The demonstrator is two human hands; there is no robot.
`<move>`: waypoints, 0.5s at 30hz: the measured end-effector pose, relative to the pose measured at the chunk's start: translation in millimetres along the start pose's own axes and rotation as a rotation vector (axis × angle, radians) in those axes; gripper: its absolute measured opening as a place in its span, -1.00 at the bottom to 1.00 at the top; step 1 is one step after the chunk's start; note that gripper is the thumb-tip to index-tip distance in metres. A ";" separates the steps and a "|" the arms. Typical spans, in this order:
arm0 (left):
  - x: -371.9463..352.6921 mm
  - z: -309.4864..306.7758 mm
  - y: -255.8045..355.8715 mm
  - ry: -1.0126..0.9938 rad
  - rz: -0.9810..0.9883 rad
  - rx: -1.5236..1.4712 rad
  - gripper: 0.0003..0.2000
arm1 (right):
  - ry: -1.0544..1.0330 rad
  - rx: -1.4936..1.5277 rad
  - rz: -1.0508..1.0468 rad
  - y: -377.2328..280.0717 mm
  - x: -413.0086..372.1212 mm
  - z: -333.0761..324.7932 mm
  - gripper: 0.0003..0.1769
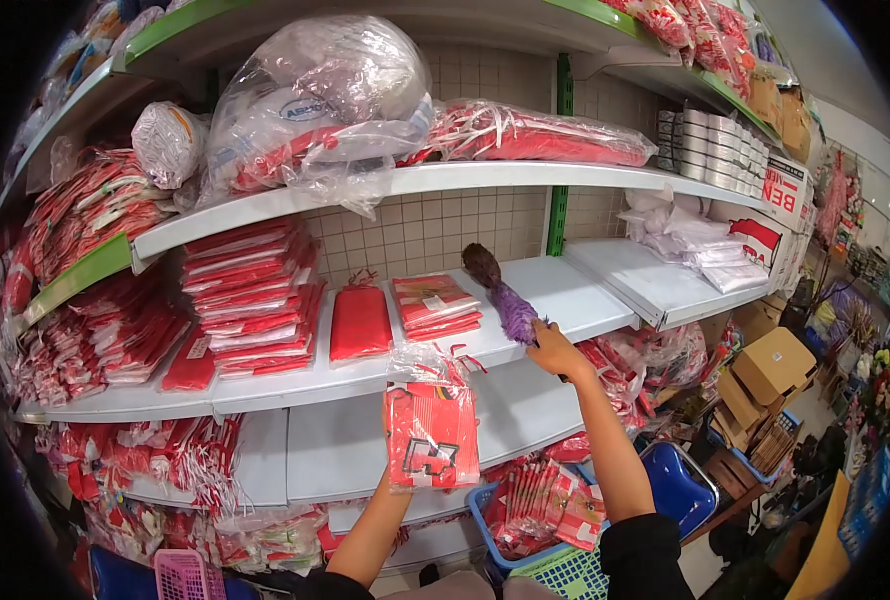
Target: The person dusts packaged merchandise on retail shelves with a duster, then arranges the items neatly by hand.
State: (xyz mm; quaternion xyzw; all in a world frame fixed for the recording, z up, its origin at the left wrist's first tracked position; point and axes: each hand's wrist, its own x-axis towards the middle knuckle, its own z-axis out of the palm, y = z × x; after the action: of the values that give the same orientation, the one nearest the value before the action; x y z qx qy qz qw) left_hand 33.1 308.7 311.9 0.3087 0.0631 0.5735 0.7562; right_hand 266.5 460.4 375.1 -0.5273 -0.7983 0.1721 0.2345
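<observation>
My right hand (pixel 553 352) is closed round the handle of a duster (pixel 513 308) with purple fluff and a dark brown tip. The duster's head rests on or just above the middle shelf (pixel 585 308). In front of the shelf edge, my left hand (pixel 386 420) holds up a clear plastic packet (pixel 432 432) of folded red cloth with a dark printed design. That packet hides most of the left fingers. Just behind it on the shelf lie a small stack of red packets (pixel 435 306) and a bundle of plain red packets (pixel 361 322).
A tall pile of red and white packets (pixel 250 300) stands left on the shelf. White packets (pixel 735 262) lie at the right end. Above sits a big plastic bag (pixel 315 110). Below are a blue basket (pixel 485 515), a blue stool (pixel 680 485) and cardboard boxes (pixel 770 365).
</observation>
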 end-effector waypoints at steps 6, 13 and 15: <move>5.6 3.3 -0.9 0.011 0.010 0.005 -0.21 | 0.573 -0.198 -0.391 -66.1 -74.2 -2.4 -0.06; 4.3 9.3 -5.5 0.042 0.022 0.030 -0.20 | -0.128 -0.424 -0.785 -89.1 -143.7 48.9 -0.07; -0.7 13.4 -7.0 0.059 0.040 0.040 -0.20 | 0.048 -0.236 -0.878 -75.0 -137.8 53.7 -0.23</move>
State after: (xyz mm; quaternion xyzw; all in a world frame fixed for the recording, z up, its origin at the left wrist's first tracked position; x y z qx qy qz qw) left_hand 44.7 301.7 318.6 0.3079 0.0906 0.5961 0.7359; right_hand 225.6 303.0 343.1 -0.1660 -0.9548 -0.0481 0.2418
